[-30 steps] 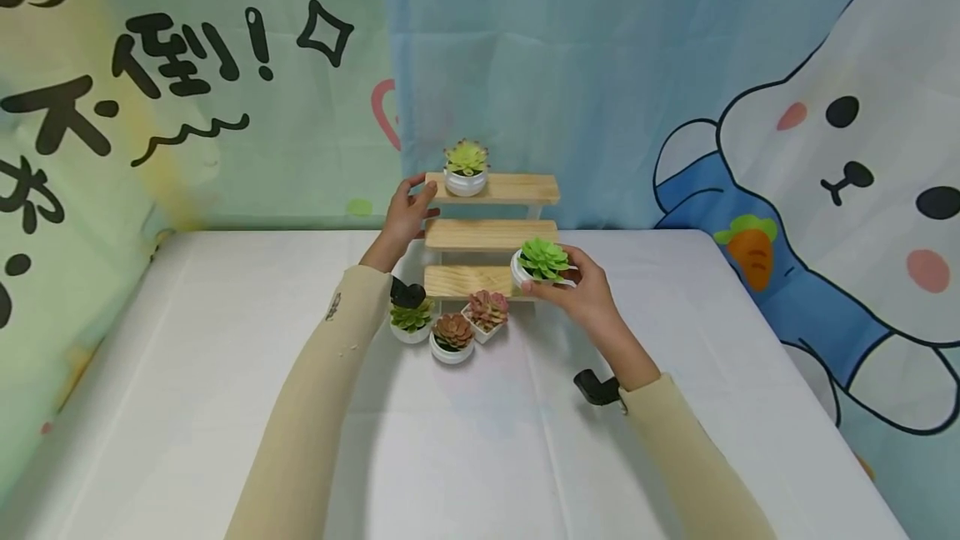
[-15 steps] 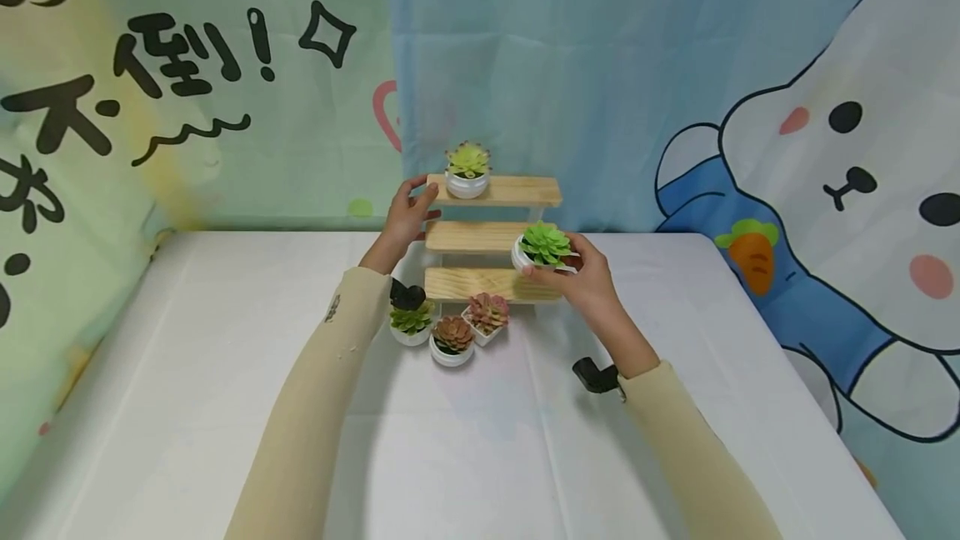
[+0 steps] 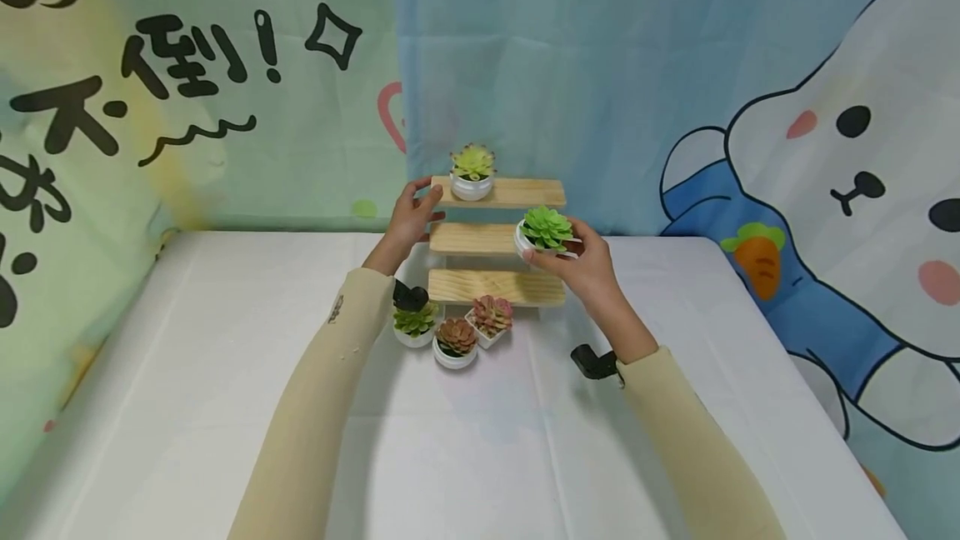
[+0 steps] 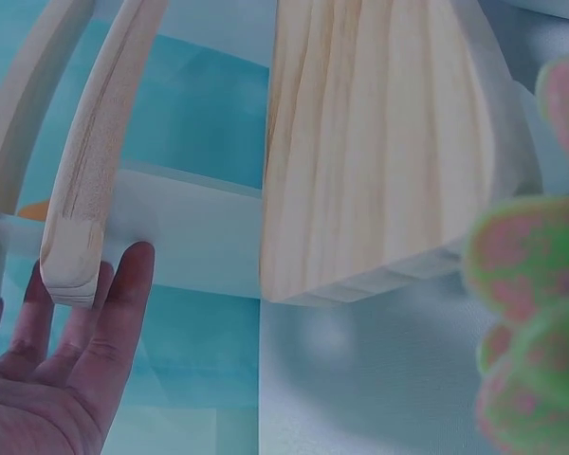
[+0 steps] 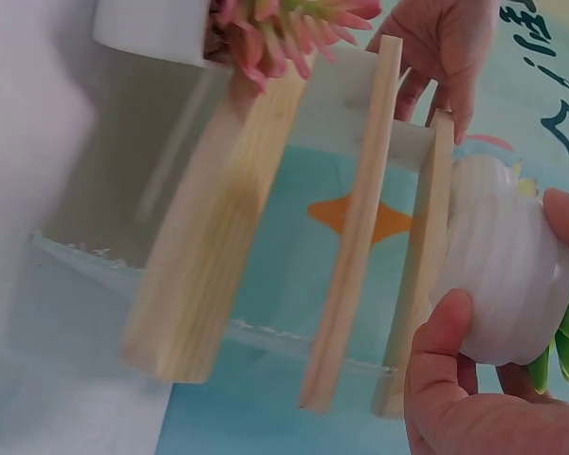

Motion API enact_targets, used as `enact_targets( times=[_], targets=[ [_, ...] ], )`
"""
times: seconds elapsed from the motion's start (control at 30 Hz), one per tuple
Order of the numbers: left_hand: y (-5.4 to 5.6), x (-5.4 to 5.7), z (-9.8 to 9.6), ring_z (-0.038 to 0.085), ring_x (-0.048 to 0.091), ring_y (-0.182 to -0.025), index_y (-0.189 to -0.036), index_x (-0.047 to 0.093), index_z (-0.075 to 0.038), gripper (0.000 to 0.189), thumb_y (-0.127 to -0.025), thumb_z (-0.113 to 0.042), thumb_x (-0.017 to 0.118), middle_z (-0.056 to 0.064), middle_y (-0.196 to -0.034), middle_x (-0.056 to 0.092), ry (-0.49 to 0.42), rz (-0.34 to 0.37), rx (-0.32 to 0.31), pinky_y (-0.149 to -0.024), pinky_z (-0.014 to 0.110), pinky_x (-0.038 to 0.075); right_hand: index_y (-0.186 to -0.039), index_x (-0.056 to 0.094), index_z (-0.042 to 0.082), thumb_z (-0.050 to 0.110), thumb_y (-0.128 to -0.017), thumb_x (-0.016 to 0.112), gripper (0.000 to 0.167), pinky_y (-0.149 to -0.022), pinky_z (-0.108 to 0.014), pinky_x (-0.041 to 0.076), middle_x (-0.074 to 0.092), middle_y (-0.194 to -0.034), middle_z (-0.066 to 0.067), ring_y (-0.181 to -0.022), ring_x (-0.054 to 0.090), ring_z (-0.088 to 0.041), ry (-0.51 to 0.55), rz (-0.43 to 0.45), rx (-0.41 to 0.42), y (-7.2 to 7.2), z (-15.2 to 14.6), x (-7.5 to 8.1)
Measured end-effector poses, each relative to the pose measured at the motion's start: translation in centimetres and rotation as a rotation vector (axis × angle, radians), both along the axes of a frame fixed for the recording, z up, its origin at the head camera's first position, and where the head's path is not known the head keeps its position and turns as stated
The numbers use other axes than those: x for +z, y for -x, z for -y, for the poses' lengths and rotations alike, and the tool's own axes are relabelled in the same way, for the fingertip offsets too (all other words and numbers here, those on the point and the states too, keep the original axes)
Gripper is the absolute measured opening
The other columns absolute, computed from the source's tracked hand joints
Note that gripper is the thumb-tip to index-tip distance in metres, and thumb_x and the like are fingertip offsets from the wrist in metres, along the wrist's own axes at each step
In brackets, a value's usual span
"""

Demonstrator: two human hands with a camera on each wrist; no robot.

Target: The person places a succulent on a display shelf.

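Note:
My left hand [image 3: 408,219] grips the left end of a three-step wooden plant stand [image 3: 495,286]; in the left wrist view its fingers [image 4: 109,351] reach behind a board's end. Between thumb and fingers, my right hand [image 3: 592,269] holds a bright green potted succulent [image 3: 546,227] by its ribbed white pot [image 5: 507,270], raised in front of the stand's right side at middle-to-upper step height. A yellow-green succulent [image 3: 472,169] in a round white pot stands on the top step's left half.
Before the stand, a green succulent [image 3: 415,321], a brownish one [image 3: 455,340] and a pink one [image 3: 491,317] in a square pot cluster on the white tablecloth [image 3: 465,457]. A printed cloth backdrop [image 3: 600,90] hangs close behind the stand.
My right hand has lifted the bright green succulent from the bottom step's height to above the middle step. My left hand stays at the stand's left end.

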State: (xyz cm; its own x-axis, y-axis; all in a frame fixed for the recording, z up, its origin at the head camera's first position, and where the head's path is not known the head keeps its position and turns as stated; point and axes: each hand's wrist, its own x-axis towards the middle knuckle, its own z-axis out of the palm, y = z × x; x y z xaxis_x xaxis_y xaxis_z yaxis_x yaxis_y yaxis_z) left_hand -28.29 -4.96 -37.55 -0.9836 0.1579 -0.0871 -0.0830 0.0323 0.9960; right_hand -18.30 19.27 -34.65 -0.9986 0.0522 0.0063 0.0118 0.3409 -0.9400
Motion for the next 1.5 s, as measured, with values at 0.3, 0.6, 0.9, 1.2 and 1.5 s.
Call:
enact_targets(
  times=[0.3,0.6,0.9,1.2,1.5],
  targets=[
    [-0.1,-0.2,0.2,0.033,0.053,-0.126,-0.152,0.029,-0.017,0.056,-0.104,-0.04,0.045,0.016,-0.148,0.043,0.001,0.011,-0.007,-0.098,0.057,0.043,-0.15,0.035,0.006,0.014,-0.088,0.074,0.074,-0.102,-0.043,0.043,0.039,-0.141,-0.02,-0.127,0.045,-0.034,-0.002,-0.008,0.006,1.0,0.6,0.7],
    [-0.1,0.2,0.3,0.035,0.052,-0.126,-0.152,0.028,-0.016,0.055,-0.105,-0.039,0.045,0.018,-0.147,0.043,-0.006,-0.002,-0.011,-0.099,0.058,0.043,-0.15,0.035,0.006,0.018,-0.088,0.075,0.074,-0.098,-0.044,0.045,0.041,-0.141,-0.019,-0.122,0.045,-0.033,-0.061,-0.002,-0.023,2.2,0.9,1.5],
    [0.1,0.0,0.3,0.034,0.052,-0.127,-0.153,0.028,-0.016,0.056,-0.104,-0.039,0.045,0.017,-0.148,0.043,-0.01,0.004,-0.014,-0.099,0.058,0.043,-0.15,0.035,0.007,0.019,-0.088,0.074,0.074,-0.097,-0.046,0.043,0.039,-0.143,-0.019,-0.124,0.043,-0.034,-0.053,0.008,-0.039,3.3,0.9,1.8],
    [0.2,-0.2,0.0,0.034,0.054,-0.125,-0.152,0.029,-0.015,0.055,-0.105,-0.038,0.045,0.018,-0.145,0.045,-0.003,-0.011,-0.008,-0.096,0.056,0.045,-0.147,0.037,0.005,0.019,-0.09,0.072,0.069,-0.089,-0.037,0.041,0.04,-0.136,-0.016,-0.105,0.044,-0.023,-0.013,0.015,-0.019,4.1,0.6,2.1],
    [0.4,-0.3,0.2,0.035,0.054,-0.125,-0.152,0.029,-0.016,0.056,-0.104,-0.039,0.046,0.018,-0.145,0.046,-0.008,-0.015,-0.006,-0.096,0.058,0.045,-0.151,0.033,0.007,0.022,-0.09,0.072,0.074,-0.09,-0.036,0.043,0.04,-0.14,-0.017,-0.104,0.044,-0.02,-0.035,0.019,-0.049,5.2,1.1,2.5]
  ],
)
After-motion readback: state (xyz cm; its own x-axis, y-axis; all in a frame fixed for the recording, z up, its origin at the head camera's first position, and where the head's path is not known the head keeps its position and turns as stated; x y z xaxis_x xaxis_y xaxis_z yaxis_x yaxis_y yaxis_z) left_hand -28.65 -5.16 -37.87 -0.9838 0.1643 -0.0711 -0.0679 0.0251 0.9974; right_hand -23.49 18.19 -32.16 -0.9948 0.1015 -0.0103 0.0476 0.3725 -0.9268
